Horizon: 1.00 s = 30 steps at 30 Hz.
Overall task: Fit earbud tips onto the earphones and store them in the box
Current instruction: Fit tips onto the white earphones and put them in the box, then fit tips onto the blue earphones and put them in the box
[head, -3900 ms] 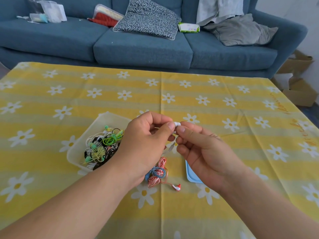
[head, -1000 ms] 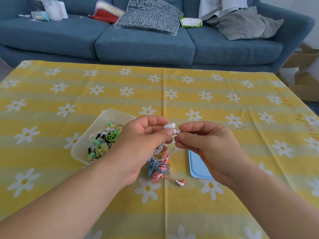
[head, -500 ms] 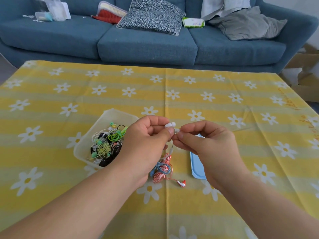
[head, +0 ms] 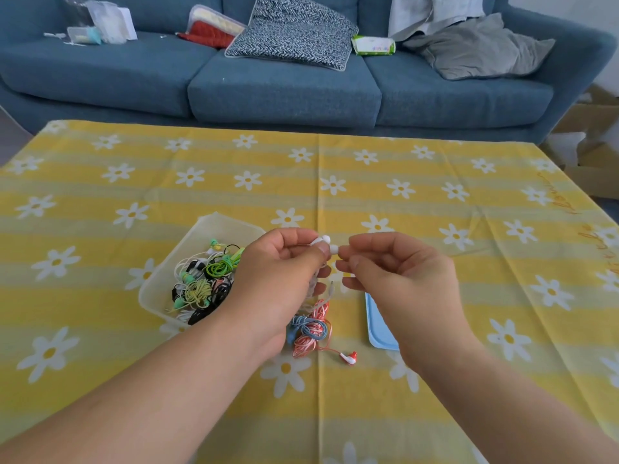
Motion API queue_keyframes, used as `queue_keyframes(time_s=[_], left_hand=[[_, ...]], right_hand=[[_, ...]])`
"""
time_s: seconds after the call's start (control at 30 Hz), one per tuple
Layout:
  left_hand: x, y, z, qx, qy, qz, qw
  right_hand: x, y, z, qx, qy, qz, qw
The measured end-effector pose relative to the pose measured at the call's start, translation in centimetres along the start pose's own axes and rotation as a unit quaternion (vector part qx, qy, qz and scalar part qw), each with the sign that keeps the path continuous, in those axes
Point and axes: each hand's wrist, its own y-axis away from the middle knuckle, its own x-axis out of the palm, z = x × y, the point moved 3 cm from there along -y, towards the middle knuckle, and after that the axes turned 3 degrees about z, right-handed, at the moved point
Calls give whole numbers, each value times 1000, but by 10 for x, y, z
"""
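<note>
White earphones [head: 322,243]: pinched at the left fingertips above the middle of the table [head: 435,175]. The buds point right toward the other hand, and the cord and plug hang below.
Left hand [head: 284,272]: curled round the earphones, so it is the one placed to carry them.
Right hand [head: 398,272]: fingers curled, thumb and forefinger just beside the buds. Whether they pinch a tip is too small to tell.
Box [head: 150,296]: open, left of the hands and nearer the table's left edge, holding tangled earphones. The left forearm crosses its near corner.
Next move, judged: a short carry leftward and down.
Red-and-blue bundle [head: 310,326]: on the table beneath the hands, not obstructing.
Blue lid [head: 376,326]: flat, partly under the right wrist.
</note>
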Motion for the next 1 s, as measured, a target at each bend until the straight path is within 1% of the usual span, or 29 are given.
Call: queue_keyframes(time_s=[0.13, 0.27, 0.43, 0.5, 0.6, 0.67, 0.73, 0.8, 0.87, 0.97, 1.0], left_hand=[[0, -1, -2, -16, 16, 3, 1000], [-1, -1, -1, -23, 14, 6, 1000], [-8, 0, -5, -59, 23, 9, 998], [-16, 0, -10, -60, 30, 2, 998], [-40, -3, -22, -47, 9, -29, 998], [-67, -9, -32, -32, -15, -72, 997], [-97, -16, -37, -21, -71, -119, 990], [-119, -22, -36, -21, -113, -148, 982], [-130, -27, -33, -36, -125, -158, 979], [-134, -34, -30, -53, -103, -150, 982], [-133, -37, -30, -51, -112, -146, 982]], right_hand=[[0, -2, -5, 10, 24, 15, 1000], [8, 0, -6, -5, 100, 61, 993], [18, 2, -8, -17, 141, 101, 985], [27, 3, -7, -21, 146, 128, 981], [42, 2, -6, -1, 130, 135, 982], [52, 1, -7, 16, 124, 129, 984], [64, 0, -8, 24, 118, 133, 984], [75, 2, -9, 27, 109, 140, 984], [84, 4, -12, 30, 107, 145, 983], [95, 3, -14, 36, 102, 157, 982], [97, 2, -14, 34, 97, 158, 982]])
